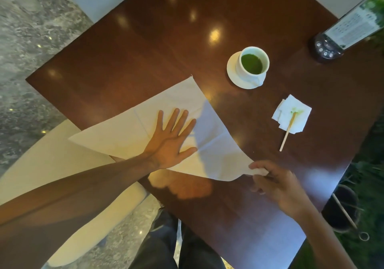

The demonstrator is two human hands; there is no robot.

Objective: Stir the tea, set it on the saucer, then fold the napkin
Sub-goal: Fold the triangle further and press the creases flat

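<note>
A large cream napkin (214,142) lies spread as a triangle on the dark wooden table (145,46). My left hand (172,142) presses flat on its middle, fingers straight and spread. My right hand (276,183) pinches the napkin's near right corner, lifted slightly off the table. A white cup of green tea (253,64) stands on a white saucer (232,71) at the far right of the table.
A wooden stir stick (287,131) rests on a small stained paper tissue (301,111) right of the napkin. A menu stand with a dark button base (327,49) sits at the far right corner. Cream seat cushions (52,165) lie left of the table.
</note>
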